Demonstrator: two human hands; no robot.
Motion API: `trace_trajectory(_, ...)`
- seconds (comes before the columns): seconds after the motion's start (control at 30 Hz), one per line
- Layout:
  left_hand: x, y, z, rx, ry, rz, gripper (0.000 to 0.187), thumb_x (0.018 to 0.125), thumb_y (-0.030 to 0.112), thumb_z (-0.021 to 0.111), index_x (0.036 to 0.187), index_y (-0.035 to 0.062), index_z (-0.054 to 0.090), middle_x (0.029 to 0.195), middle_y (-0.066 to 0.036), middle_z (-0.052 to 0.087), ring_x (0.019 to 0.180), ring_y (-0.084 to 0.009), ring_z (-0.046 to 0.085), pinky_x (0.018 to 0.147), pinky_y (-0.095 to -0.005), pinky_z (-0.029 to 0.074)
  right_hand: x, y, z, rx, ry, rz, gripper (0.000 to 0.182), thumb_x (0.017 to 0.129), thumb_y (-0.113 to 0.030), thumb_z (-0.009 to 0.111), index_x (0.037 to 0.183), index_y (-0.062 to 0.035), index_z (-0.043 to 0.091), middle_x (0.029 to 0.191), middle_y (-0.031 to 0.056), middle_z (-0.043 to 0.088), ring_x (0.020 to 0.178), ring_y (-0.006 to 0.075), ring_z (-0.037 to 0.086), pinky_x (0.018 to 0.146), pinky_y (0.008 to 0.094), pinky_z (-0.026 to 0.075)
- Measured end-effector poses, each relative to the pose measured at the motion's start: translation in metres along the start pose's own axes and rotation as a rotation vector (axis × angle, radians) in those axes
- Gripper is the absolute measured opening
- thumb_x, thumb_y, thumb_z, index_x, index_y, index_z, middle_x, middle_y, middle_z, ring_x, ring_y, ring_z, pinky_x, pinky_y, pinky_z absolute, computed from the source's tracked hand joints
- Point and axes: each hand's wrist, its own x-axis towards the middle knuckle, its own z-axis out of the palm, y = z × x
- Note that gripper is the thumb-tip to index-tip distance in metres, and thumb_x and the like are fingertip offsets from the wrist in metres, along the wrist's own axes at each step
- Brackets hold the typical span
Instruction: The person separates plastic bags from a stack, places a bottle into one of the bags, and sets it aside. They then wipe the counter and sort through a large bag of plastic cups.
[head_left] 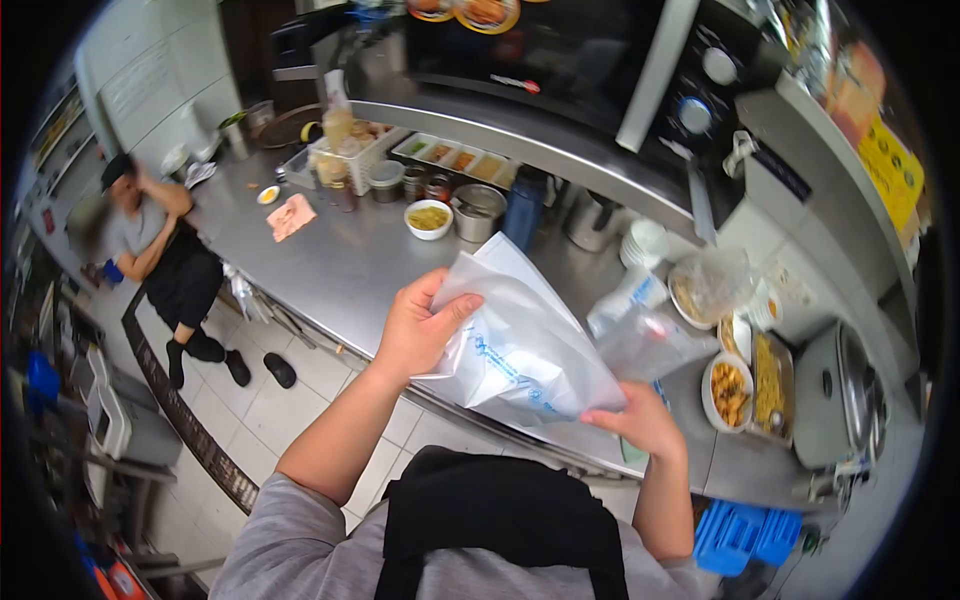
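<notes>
A white translucent plastic bag with blue print is stretched between my two hands, above the front edge of the steel counter. My left hand grips the bag's left side with the thumb on top; its other fingers are partly hidden behind the plastic. At the bag's lower right corner, my right hand pinches the plastic. I cannot make out anything inside the bag. Just behind it on the counter lies another clear plastic bag, near a white printed pack.
A white bowl, a metal pot and a dark blue flask line the counter's back. Food bowls and a tray stand right, beside a large cooker. A person sits at left.
</notes>
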Motion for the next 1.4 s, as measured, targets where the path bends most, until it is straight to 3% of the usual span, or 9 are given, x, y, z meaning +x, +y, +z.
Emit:
trace_trajectory(0.23,-0.021,-0.001,-0.044,-0.02,0.103,-0.141,0.029,0.086,0.013,0.071,0.112,0.0015,0.061,0.103,-0.004,0.066,0.091,-0.01,0.059,0.08,-0.0265,0.048,0.031,0.002,0.052,0.993,0.537,-0.159,0.031,0.092,0.0,0.055,0.123,-0.0012,0.055,0.113,0.0061,0.064,0.099,0.0179,0.063,0.091,0.031,0.047)
trace_trajectory(0.3,-0.024,-0.005,-0.047,0.094,0.007,-0.189,0.039,0.083,0.015,0.074,0.117,0.0029,0.059,0.112,-0.008,0.064,0.097,-0.0145,0.06,0.082,-0.0298,0.049,0.034,0.012,0.052,0.826,0.573,-0.186,0.03,0.095,-0.003,0.051,0.125,-0.0018,0.051,0.114,0.0046,0.063,0.097,0.0168,0.062,0.089,0.0326,0.048)
trace_trajectory(0.4,-0.031,0.008,-0.034,1.286,0.185,0.496,0.086,0.063,0.016,0.086,0.135,0.0111,0.04,0.145,-0.024,0.026,0.128,-0.0407,0.039,0.097,-0.0399,0.042,0.042,-0.01,0.048,0.183,0.539,-0.199,0.018,0.092,-0.006,0.056,0.11,-0.0072,0.058,0.092,0.0061,0.067,0.084,0.0172,0.065,0.077,0.0326,0.048)
trace_trajectory(0.57,-0.028,0.016,0.015,0.927,-0.206,0.388,0.06,0.069,0.012,0.082,0.121,0.0089,0.054,0.112,-0.015,0.057,0.098,-0.0279,0.059,0.08,-0.0346,0.048,0.052,-0.063,0.066,-0.529,0.231,-0.665,0.025,0.076,-0.007,0.067,0.101,-0.0073,0.06,0.091,0.0103,0.065,0.083,0.0324,0.062,0.072,0.0402,0.048)
trace_trajectory(0.7,-0.025,0.009,0.007,0.513,-0.154,0.141,0.02,0.078,0.009,0.076,0.094,0.0045,0.065,0.073,-0.003,0.064,0.066,-0.0118,0.059,0.063,-0.0261,0.046,0.048,-0.063,0.055,-0.06,0.339,-0.523,0.032,0.08,-0.005,0.068,0.111,-0.0082,0.062,0.098,0.0077,0.068,0.088,0.0213,0.065,0.081,0.0328,0.048)
trace_trajectory(0.87,-0.031,-0.007,-0.004,0.382,-0.061,-0.103,0.017,0.079,0.015,0.076,0.086,0.005,0.065,0.078,-0.006,0.064,0.07,-0.02,0.06,0.062,-0.0313,0.047,0.053,-0.013,0.07,0.814,0.211,-0.168,0.018,0.089,-0.006,0.065,0.105,0.0021,0.066,0.093,0.001,0.066,0.084,0.005,0.058,0.076,0.0215,0.046)
trace_trajectory(1.03,-0.019,0.035,0.029,1.274,0.089,0.896,0.04,0.072,0.027,0.079,0.103,0.01,0.06,0.085,-0.006,0.066,0.081,-0.0229,0.064,0.073,-0.0379,0.051,0.057,-0.025,0.075,0.801,0.237,-0.196,0.008,0.088,-0.005,0.066,0.094,-0.0002,0.068,0.083,-0.0008,0.066,0.075,0.0031,0.057,0.066,0.0189,0.044)
trace_trajectory(1.13,-0.015,0.023,0.04,1.147,-0.464,0.581,0.055,0.067,0.034,0.08,0.111,0.0106,0.058,0.088,-0.006,0.067,0.08,-0.0241,0.065,0.07,-0.0366,0.052,0.052,-0.033,0.072,0.69,0.144,-0.208,0.005,0.087,-0.005,0.068,0.089,-0.0013,0.068,0.082,-0.0011,0.066,0.072,0.0029,0.056,0.064,0.0199,0.045)
trace_trajectory(1.4,-0.013,-0.004,0.061,0.753,-0.529,0.482,0.056,0.077,0.028,0.074,0.126,0.0149,0.051,0.088,-0.007,0.067,0.067,-0.028,0.065,0.059,-0.0373,0.052,0.022,-0.007,0.039,0.803,0.072,-0.134,0.003,0.088,-0.005,0.067,0.089,-0.0029,0.065,0.079,-0.0028,0.063,0.072,0.0033,0.053,0.064,0.02,0.043)
